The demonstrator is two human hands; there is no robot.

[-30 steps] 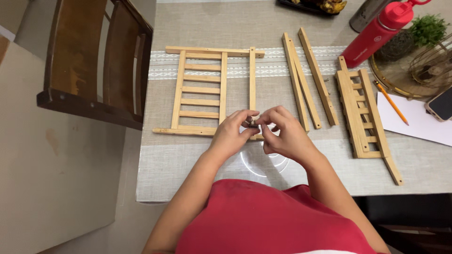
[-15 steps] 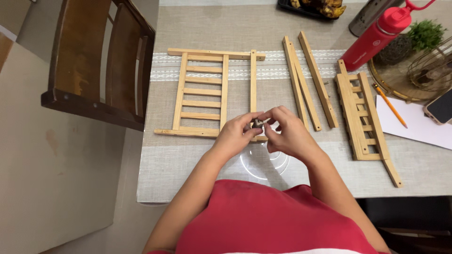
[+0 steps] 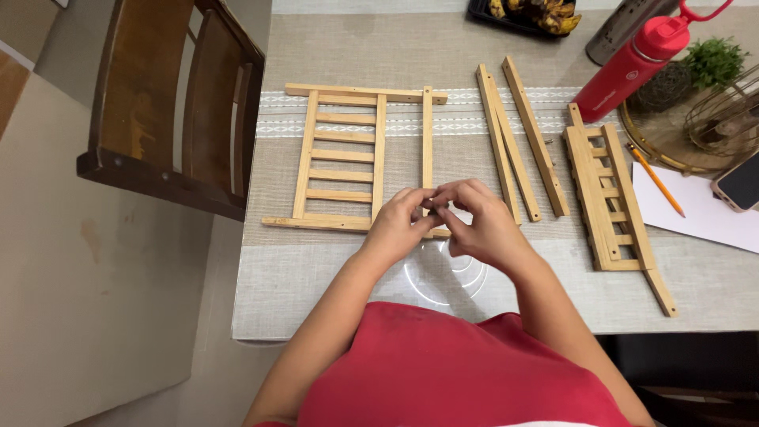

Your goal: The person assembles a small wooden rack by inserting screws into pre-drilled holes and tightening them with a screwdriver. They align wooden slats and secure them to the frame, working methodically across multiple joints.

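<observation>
Warm, even indoor light falls from overhead and fills the room; nothing is dim. The table [image 3: 332, 285] shows a bright ring of glare at six o'clock, just below the hands. Shadows are soft and short, tucked under the chair [image 3: 170, 119] at ten o'clock. Focus is sharp at the centre; lines bend slightly outward toward the edges, and the corners look a little softer.
</observation>
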